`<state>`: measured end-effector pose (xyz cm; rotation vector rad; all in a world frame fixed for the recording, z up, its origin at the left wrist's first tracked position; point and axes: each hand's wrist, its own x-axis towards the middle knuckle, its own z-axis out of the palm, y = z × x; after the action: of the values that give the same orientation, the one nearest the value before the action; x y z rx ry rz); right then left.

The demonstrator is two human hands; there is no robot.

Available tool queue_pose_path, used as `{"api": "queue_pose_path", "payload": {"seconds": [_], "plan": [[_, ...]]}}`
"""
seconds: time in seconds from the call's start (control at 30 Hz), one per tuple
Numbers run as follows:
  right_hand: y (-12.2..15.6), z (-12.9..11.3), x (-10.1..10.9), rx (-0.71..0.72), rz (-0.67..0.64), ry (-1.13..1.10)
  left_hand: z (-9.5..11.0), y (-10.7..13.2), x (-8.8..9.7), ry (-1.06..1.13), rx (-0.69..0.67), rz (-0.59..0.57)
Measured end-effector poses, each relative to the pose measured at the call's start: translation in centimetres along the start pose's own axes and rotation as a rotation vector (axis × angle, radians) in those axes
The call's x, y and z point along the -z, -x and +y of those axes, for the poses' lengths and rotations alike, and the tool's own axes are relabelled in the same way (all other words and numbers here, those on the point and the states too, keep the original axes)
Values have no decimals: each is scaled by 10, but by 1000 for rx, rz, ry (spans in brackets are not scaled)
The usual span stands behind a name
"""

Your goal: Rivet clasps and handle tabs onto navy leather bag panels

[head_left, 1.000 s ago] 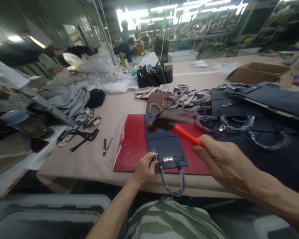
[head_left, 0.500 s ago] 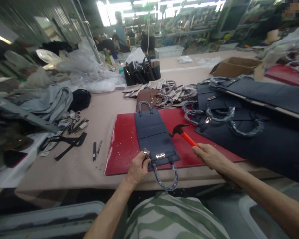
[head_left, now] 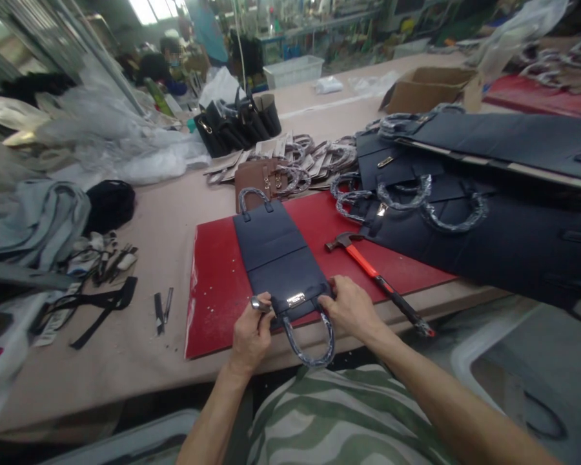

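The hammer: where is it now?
In the head view, the hammer lies right of centre on the red board, between the blue bag and the blue pile, its handle jutting past the board's near edge.

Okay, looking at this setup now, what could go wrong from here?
The hammer lies with its handle at the table edge, where the right forearm might knock it off. The metal tool in the left hand is close to the shiny clasp on the bag and could scratch it.
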<state>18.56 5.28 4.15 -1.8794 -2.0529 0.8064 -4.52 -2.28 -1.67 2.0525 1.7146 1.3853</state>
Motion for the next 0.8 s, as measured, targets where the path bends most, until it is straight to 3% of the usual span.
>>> {"api": "queue_pose_path", "payload": {"seconds": [0.1, 0.23, 0.37, 0.43, 0.5, 0.57, 0.63, 0.8], "plan": [[-8, 1, 5, -51, -62, -141, 2, 0, 2, 45, 37, 19], [-16, 4, 11, -23, -102, -243, 2, -3, 10, 133, 261, -17], [-15, 4, 4, -88, -167, -633, -4, -9, 17, 244, 456, -41], [-14, 4, -1, -207, -238, -851, -4, -12, 20, 282, 474, -57], [-13, 3, -3, -278, -280, -965, 0, -15, 24, 251, 394, -94], [-11, 2, -3, -274, -304, -999, 8, -20, 26, 196, 256, -139], [-10, 2, -3, -255, -367, -1064, 19, -27, 23, 189, 212, -141], [-7, 1, -10, -210, -498, -1193, 42, -49, -3, 444, 522, -35]]}}
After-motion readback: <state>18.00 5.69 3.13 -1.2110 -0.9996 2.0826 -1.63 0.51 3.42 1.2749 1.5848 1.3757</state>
